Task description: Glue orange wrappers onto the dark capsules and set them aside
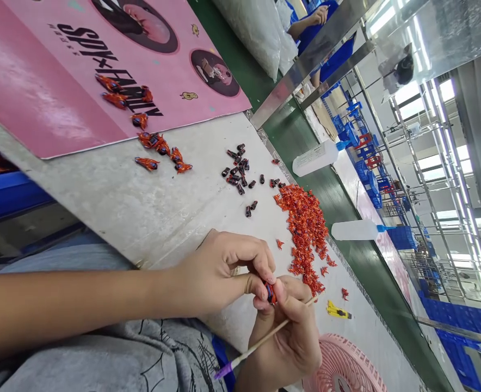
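Note:
My left hand pinches a small red, blue and black plastic figure piece between thumb and fingertips. From the other side, the thumb and fingers of my right hand close on the same piece, which they partly cover. A thin wooden stick with a purple end lies across my right palm, held there too. Beyond my hands spreads a heap of small red pieces. Several dark pieces are scattered on the pale tabletop. Assembled-looking red pieces sit partly on a pink printed mat.
A yellow cutter and a pink fan are beside my right hand. Two white bottles with blue tips stand by the green belt. A blue bin is below the table edge. Another person's hand shows beyond a metal post.

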